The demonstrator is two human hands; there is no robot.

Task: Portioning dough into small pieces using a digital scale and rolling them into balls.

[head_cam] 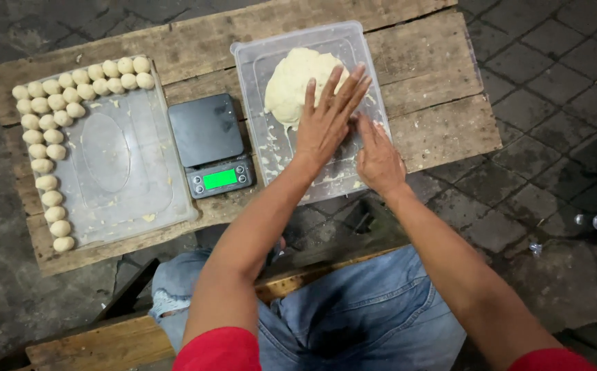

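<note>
Wooden plank table on dark paving stones.

1. Tabletop: tray at left, scale at centre, tub at right.
2. Dough balls line the tray's left and far edges.
3. Dough mass lies in the tub's far half.
4. Both hands, left hand and right hand, are over the tub.
</note>
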